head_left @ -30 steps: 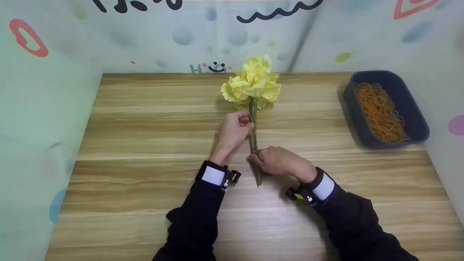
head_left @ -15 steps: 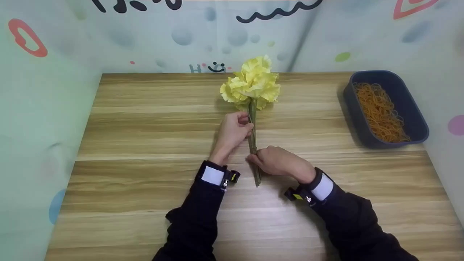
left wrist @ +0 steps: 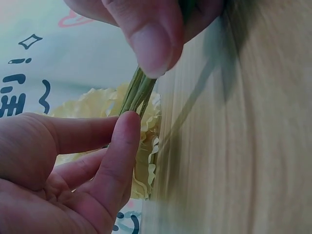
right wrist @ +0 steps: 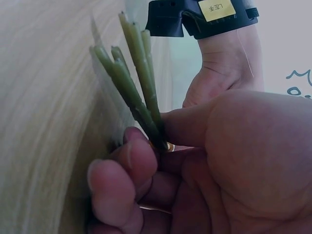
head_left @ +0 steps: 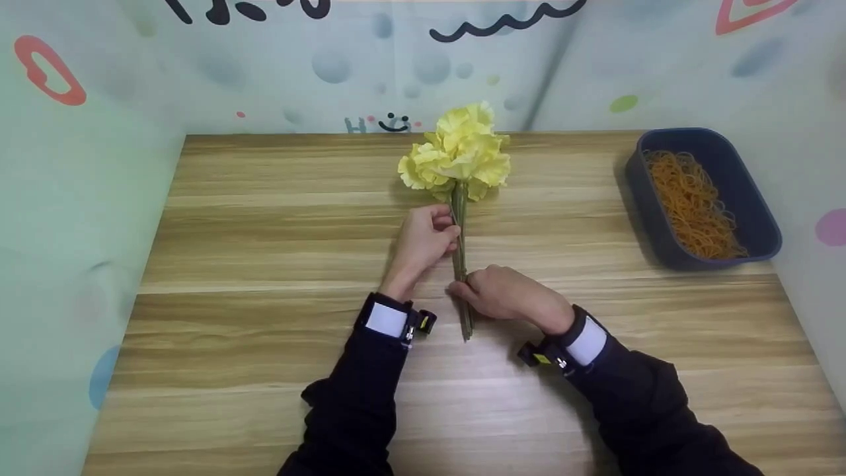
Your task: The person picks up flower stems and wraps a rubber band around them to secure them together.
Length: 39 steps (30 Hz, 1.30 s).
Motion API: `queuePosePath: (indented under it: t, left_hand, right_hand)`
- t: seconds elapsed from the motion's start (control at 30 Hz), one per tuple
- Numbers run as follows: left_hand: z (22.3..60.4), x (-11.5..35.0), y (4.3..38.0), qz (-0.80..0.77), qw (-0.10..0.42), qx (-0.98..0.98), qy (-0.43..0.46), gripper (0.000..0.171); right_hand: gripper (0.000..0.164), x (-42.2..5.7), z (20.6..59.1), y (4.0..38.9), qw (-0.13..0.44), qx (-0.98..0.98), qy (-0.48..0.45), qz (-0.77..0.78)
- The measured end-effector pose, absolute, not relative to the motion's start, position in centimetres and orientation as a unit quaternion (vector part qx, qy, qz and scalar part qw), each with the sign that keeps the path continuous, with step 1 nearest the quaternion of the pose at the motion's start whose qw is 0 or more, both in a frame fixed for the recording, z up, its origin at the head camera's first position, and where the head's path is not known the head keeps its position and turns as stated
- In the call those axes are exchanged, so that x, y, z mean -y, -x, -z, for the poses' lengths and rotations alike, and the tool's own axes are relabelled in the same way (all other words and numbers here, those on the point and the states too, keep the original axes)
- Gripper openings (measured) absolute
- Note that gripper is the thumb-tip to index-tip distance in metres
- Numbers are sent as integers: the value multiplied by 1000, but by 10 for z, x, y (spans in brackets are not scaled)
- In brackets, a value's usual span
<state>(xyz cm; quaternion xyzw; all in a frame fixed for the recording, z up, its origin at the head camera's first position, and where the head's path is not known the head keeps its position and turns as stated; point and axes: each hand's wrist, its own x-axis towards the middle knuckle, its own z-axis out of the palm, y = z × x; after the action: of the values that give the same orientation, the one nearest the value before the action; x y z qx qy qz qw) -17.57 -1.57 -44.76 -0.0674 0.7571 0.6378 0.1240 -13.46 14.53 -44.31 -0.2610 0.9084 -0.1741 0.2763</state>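
Note:
A bunch of yellow flowers (head_left: 461, 152) with ruffled petals lies near the middle of the table, heads toward the back wall. My left hand (head_left: 426, 239) pinches the green stems (left wrist: 134, 95) just below the blooms. Lower down, my right hand (head_left: 512, 293) grips the same stems (right wrist: 127, 90), with its thumb and curled fingers around them. The cut stem ends stick out past the right hand and spread slightly apart in the right wrist view. A small bit of orange band (right wrist: 169, 146) shows there between the right fingers; most of it is hidden.
A dark blue bin (head_left: 760, 198) stands at the right back of the table, with a heap of orange rubber bands (head_left: 694, 208) inside. The wood-grain table (head_left: 264, 264) meets printed cloth walls at the back and both sides.
The stem ends and blooms have shifted very slightly to the left. Both hands keep their places on the stems.

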Motion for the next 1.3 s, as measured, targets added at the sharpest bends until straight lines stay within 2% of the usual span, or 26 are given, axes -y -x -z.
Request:
queuePosePath:
  t: [0.87,1.13,1.3]
  left_hand:
    - [446,19,176,-632,146,-757,79,46]
    - [442,18,174,-573,134,-807,47,36]
    - [441,20,174,-491,100,-865,5,17]
  right_hand:
    - [47,-150,435,136,290,-904,271,157]
    - [43,-154,429,135,273,-909,275,151]
    - [36,-160,428,138,241,-915,275,168]
